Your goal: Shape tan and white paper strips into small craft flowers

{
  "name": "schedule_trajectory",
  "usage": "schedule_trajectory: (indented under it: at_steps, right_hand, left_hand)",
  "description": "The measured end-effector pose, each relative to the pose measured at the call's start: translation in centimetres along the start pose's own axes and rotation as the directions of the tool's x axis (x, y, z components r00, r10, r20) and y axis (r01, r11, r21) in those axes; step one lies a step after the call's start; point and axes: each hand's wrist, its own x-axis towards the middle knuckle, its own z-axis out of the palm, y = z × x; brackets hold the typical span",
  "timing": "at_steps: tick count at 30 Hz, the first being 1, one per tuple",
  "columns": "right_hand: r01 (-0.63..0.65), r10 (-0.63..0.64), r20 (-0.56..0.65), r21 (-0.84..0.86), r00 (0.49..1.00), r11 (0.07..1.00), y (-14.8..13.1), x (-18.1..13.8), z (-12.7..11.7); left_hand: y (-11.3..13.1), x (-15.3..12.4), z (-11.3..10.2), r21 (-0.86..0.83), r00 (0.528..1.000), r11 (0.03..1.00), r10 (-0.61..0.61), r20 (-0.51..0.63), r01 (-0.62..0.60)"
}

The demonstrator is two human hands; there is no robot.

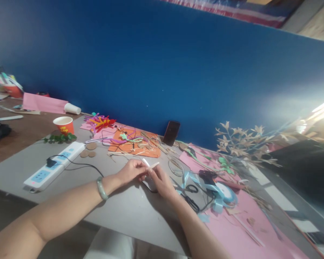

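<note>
My left hand [131,172] and my right hand [160,181] meet over the grey table, with fingers pinched together. Between them is a narrow white strip [154,165], its material unclear; a second white end shows just above the left fingers. Both hands appear to grip it, though the fingertips partly hide it. A green bangle [102,188] circles the left wrist. Black-handled scissors [191,203] lie to the right of my right hand. Beside them is a roll of light blue ribbon [226,194].
A white power strip [56,165] with a plugged-in black cable lies left, near a red paper cup [64,125]. Behind the hands are orange paper [151,151] with wires and a leaning phone [171,132]. Pink paper [237,230] and dried flowers [232,144] occupy the right.
</note>
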Motion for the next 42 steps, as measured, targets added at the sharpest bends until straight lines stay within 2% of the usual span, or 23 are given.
schedule_trajectory:
  at_steps: [7, 18, 25, 33, 37, 40, 42]
  right_hand:
    - [-0.011, 0.010, -0.030, -0.046, 1.000, 0.999, 0.4, -0.1, 0.2]
    - [-0.179, 0.164, 0.086, 0.226, 0.983, 0.957, 0.4, 0.1, 0.4]
    - [-0.297, 0.251, 0.162, 0.402, 0.954, 0.866, -0.6, -0.3, 0.0]
    - [-0.409, 0.310, 0.269, 0.524, 0.912, 0.747, -0.7, -0.2, -0.5]
    - [-0.448, 0.334, 0.298, 0.596, 0.894, 0.667, -0.4, 0.3, -2.1]
    - [-0.397, 0.332, 0.229, 0.652, 0.915, 0.646, -0.2, 0.9, -3.5]
    - [-0.329, 0.339, 0.113, 0.638, 0.934, 0.696, 0.0, 1.1, -3.8]
  left_hand:
    - [-0.7, 0.1, -0.1, 0.027, 0.996, 0.999, -0.018, -0.089, 0.020]
    - [-0.6, 0.0, 0.2, 0.048, 0.998, 0.999, 0.001, -0.066, 0.003]
    - [-0.8, 0.1, 0.0, -0.007, 0.999, 1.000, 0.030, 0.015, -0.029]
    - [-0.1, 0.2, -0.3, 0.055, 0.996, 0.994, 0.089, 0.020, -0.090]
    - [0.2, 0.1, -0.6, 0.041, 0.996, 0.995, 0.090, 0.005, -0.090]
    - [0.3, 0.0, -0.6, 0.019, 0.997, 0.997, 0.069, -0.016, -0.069]
    - [0.4, 0.0, -0.5, -0.011, 0.997, 0.998, 0.067, -0.034, -0.067]
